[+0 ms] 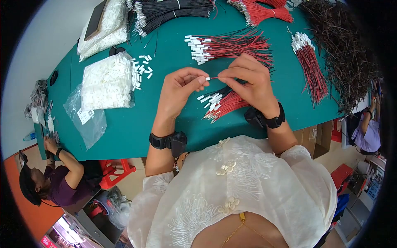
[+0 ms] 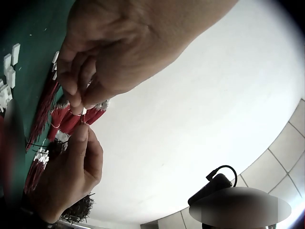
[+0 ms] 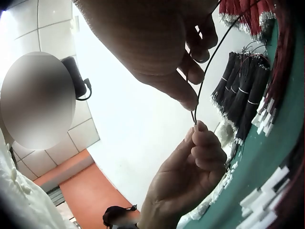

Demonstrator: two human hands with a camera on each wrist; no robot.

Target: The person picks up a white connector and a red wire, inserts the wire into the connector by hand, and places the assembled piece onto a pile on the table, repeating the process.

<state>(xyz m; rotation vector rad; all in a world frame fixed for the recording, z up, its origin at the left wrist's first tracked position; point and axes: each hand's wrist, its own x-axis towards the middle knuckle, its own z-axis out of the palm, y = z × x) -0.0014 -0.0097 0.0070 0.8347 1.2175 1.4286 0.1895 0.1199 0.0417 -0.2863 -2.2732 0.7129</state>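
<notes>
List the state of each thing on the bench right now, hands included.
Left hand: pinching a white connector.
Right hand: pinching a thin wire, its end at the connector.
Red wire bundle: lying on the green table under the hands, connectors fitted.
Bag of connectors: lying on the table, loose pieces beside it.
Black wire bundles: tied, lying untouched.

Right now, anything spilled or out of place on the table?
Minor only. A few loose connectors have spilled from the bag onto the table. The dark wire heap is tangled, unlike the neat red bundles. The left hand pinches a connector and the right hand a wire, nothing odd there.
</notes>
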